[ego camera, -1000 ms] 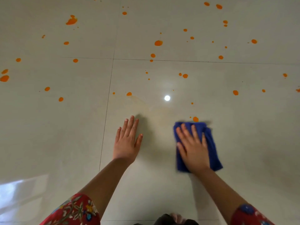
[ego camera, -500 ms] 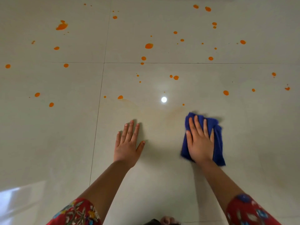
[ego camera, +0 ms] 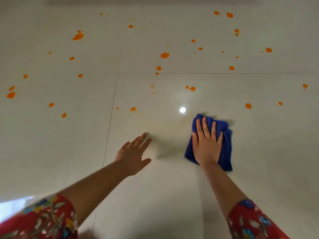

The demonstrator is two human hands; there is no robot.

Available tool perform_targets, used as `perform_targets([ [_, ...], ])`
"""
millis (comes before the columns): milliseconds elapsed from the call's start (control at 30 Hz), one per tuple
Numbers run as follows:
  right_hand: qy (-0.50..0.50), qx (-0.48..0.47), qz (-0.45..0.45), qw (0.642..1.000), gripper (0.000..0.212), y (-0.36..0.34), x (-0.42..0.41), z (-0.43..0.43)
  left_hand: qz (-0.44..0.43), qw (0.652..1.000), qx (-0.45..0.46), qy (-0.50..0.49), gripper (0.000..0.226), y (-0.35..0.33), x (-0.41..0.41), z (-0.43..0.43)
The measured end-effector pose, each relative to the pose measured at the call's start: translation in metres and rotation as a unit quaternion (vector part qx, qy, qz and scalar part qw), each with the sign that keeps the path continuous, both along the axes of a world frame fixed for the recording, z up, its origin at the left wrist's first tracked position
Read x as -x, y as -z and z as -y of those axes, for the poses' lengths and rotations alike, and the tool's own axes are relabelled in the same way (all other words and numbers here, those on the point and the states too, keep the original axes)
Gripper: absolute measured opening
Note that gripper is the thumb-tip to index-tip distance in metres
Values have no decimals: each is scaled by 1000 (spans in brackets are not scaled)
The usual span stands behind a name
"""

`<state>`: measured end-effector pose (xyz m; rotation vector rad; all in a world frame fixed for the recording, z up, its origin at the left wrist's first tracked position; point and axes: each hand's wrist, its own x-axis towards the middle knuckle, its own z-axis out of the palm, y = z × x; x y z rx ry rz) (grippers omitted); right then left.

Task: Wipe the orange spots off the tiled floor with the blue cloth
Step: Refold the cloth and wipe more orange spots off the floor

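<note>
My right hand presses flat on the blue cloth, which lies bunched on the glossy cream tiled floor. My left hand is open, fingers spread, low over or on the floor to the left of the cloth. Several orange spots lie ahead: a pair beyond the cloth, one to its upper right, one above my left hand, and a large splash far left. A faint yellowish smear runs between the hands.
Dark grout lines cross the floor. A bright lamp reflection shines just above the cloth. Red floral sleeves cover both upper arms at the bottom corners.
My right hand has pushed the cloth forward and to the right, over the spot that lay just ahead of it. My left hand has turned and shifted slightly.
</note>
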<state>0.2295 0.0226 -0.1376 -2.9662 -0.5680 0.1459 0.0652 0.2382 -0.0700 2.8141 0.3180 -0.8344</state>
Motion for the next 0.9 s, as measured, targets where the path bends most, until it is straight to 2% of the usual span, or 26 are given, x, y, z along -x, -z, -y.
perform_targets([
  [67,0,-7,-19,1000,60,-3,-1,-38,-25,998,11,52,73,-16,-4,-14],
  [167,-143,1,-28,989,59,-6,49,-69,-30,993,25,114,73,-40,1,-36],
  [233,-233,3,-34,972,57,-9,88,-51,-37,989,27,144,74,-50,12,-49],
  [300,-252,6,-36,967,55,-11,90,-27,-40,987,34,153,74,-54,23,-59],
  [433,-91,49,-50,993,61,-12,30,-55,4,996,36,86,75,-39,40,-78],
  [467,-93,60,-64,992,63,-15,25,-73,13,998,41,55,75,-32,43,-81],
  [600,-308,119,-93,939,64,-27,61,-108,25,996,77,-43,79,-12,58,-98],
  [633,-326,126,-88,933,64,-31,72,-103,25,995,82,-59,79,-10,63,-102],
  [833,-299,144,-115,936,66,-72,89,-76,45,983,131,-116,77,-3,86,-108],
  [900,-264,167,-153,937,70,-70,89,-79,53,981,141,-124,78,-1,85,-112],
])
